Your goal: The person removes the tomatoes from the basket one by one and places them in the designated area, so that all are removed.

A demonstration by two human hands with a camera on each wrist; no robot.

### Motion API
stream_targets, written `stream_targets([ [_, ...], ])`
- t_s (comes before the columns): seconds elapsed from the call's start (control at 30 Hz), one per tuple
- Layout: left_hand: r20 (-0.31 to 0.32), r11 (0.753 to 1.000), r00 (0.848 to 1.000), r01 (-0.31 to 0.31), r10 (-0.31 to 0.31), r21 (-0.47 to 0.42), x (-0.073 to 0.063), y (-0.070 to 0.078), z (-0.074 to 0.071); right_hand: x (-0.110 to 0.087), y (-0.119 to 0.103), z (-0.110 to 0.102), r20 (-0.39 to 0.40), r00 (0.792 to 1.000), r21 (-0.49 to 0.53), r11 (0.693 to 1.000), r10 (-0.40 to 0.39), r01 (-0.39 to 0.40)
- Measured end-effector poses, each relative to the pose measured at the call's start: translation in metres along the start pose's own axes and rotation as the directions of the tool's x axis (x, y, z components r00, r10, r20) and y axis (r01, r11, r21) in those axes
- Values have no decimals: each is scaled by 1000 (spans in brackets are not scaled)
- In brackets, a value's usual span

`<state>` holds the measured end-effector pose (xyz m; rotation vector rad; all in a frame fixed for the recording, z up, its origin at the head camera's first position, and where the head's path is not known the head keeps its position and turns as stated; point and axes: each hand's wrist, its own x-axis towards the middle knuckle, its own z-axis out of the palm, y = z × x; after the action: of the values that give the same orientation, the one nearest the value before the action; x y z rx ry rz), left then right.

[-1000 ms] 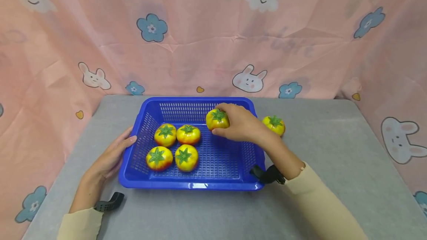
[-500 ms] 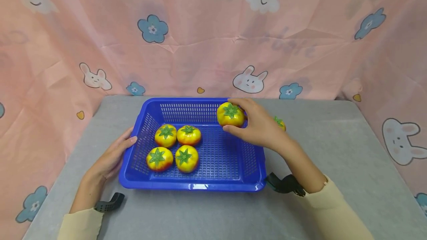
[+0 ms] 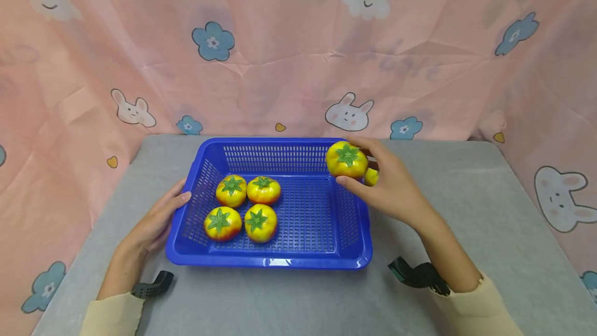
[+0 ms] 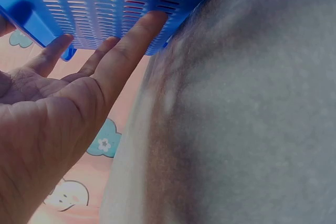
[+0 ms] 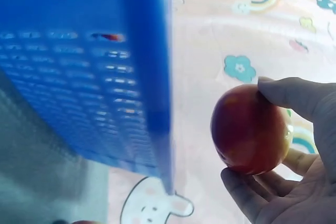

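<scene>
A blue plastic basket with slotted walls stands on the grey table. Inside its left half lie several yellow-red tomatoes with green star-shaped tops. My right hand holds another tomato between thumb and fingers, raised at the basket's back right corner. From below, the right wrist view shows the red underside of this held tomato, beside the basket wall. My left hand holds the basket's left side, thumb on the rim and fingertips against the outer slotted wall.
Behind my right hand's fingers, one more tomato is partly hidden, just right of the basket. A pink printed curtain hangs along the table's back edge and both sides. Dark straps circle the wrists.
My right hand has carried its tomato rightward, from over the basket's inside to its right rim, now covering most of the tomato outside. Left hand and basket stay put.
</scene>
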<state>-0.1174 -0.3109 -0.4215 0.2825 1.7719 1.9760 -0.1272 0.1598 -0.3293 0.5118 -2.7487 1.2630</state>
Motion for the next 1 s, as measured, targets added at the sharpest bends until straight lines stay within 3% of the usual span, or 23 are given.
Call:
stream_targets([
  [0.23, -2, 1000, 1000, 8, -8, 7, 1, -1, 0, -16, 18, -1, -94, 993, 47, 997, 69, -64],
  [0.47, -9, 1000, 1000, 8, -8, 9, -1, 1, 0, -27, 35, -5, -155, 985, 49, 996, 78, -72],
  [0.8, -8, 999, 1000, -10, 10, -32, -3, 1, -3, -31, 55, -22, -212, 970, 63, 992, 119, -108],
  [1.0, -21, 1000, 1000, -3, 3, -11, -1, -1, -1, -33, 69, -33, -219, 961, 59, 985, 169, -160],
])
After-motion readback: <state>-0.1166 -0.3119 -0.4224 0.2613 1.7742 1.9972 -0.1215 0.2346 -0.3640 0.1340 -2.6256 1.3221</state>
